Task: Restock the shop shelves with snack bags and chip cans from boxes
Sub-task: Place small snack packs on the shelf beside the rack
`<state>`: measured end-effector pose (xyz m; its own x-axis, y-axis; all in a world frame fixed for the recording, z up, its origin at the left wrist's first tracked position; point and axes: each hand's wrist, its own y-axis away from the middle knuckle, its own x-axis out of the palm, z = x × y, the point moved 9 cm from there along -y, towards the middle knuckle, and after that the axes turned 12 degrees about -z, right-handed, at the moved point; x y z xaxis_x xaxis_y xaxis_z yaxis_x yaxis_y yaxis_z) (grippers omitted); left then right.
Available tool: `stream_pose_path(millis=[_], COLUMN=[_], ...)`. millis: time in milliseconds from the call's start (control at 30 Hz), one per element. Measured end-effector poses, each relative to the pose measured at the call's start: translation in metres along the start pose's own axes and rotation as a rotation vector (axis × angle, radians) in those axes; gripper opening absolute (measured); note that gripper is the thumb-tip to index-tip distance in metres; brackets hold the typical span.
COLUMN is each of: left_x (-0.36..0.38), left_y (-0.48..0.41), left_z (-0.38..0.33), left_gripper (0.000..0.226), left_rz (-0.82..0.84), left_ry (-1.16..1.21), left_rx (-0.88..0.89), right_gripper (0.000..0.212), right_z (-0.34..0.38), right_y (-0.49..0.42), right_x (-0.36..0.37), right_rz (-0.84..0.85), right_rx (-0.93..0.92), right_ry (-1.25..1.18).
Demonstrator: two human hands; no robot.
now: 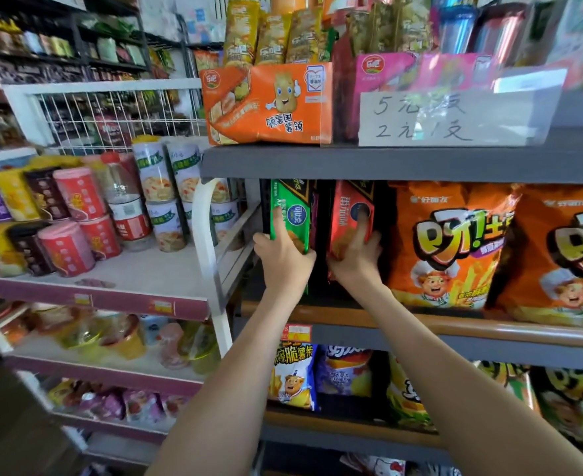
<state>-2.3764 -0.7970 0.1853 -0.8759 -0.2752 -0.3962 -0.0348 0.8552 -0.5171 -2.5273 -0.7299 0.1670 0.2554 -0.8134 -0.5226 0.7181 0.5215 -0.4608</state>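
Seeming light and crushable, green bag (295, 204) and red bag (346, 211) are gripped low by left hand (283, 261) and right hand (355, 257).

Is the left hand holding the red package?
No, the left hand grips the green package, while the right hand holds the red package.

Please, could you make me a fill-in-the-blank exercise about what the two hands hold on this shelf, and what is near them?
1. The snack bag that the left hand holds is ____ in colour.
2. The right hand holds a red bag, to the ____ of the first one.
3. The large bags beside the red bag are ____.
4. The orange box stands on the shelf ____ both hands.
Missing words: green; right; orange; above.
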Motion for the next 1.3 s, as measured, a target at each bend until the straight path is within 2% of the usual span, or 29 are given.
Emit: stream_pose_path(millis=[233,367,433,667,933,1033,1167,1233,1300], left_x=[0.034,0.037,0.034,0.035,0.029,-0.001,-0.077,-0.114,-0.145], left_y=[-0.006,-0.005,-0.004,-0.001,0.003,0.013,0.05,0.078,0.11], left_z=[-0.011,0.001,0.004,0.004,0.006,-0.002,0.001,0.039,0.106], left_gripper=[0.094,0.103,0.105,0.099,0.099,0.095,0.085,0.084,0.083], left_rz=[0.177,0.354,0.378,0.248,0.276,0.202,0.019,-0.008,0.0], left_ry=[-0.124,-0.165,-0.177,-0.123,-0.323,-0.305,-0.16,-0.089,-0.088], left_rx=[0.079,0.14,0.162,0.073,0.139,0.194,0.291,0.22,0.069], right_gripper=[0.114,0.116,0.115,0.113,0.111,0.103,0.088,0.078,0.071], right_z=[-0.001,-0.001,-0.001,0.0,0.008,0.029,0.072,0.084,0.086], right_y=[-0.007,-0.006,-0.006,-0.005,0.012,0.029,0.072,0.114,0.167], right_x=[0.012,0.012,0.012,0.01,-0.003,-0.013,-0.036,-0.036,-0.015], right_rz=[0.132,0.149,0.14,0.115,0.047,0.015,-0.102,-0.131,-0.059], right_rx=[-0.017,-0.022,-0.023,-0.037,-0.1,-0.199,-0.357,-0.4,-0.423], right_ry=[0.204,0.154,0.138,0.179,0.295,0.273,0.17,0.058,-0.011])
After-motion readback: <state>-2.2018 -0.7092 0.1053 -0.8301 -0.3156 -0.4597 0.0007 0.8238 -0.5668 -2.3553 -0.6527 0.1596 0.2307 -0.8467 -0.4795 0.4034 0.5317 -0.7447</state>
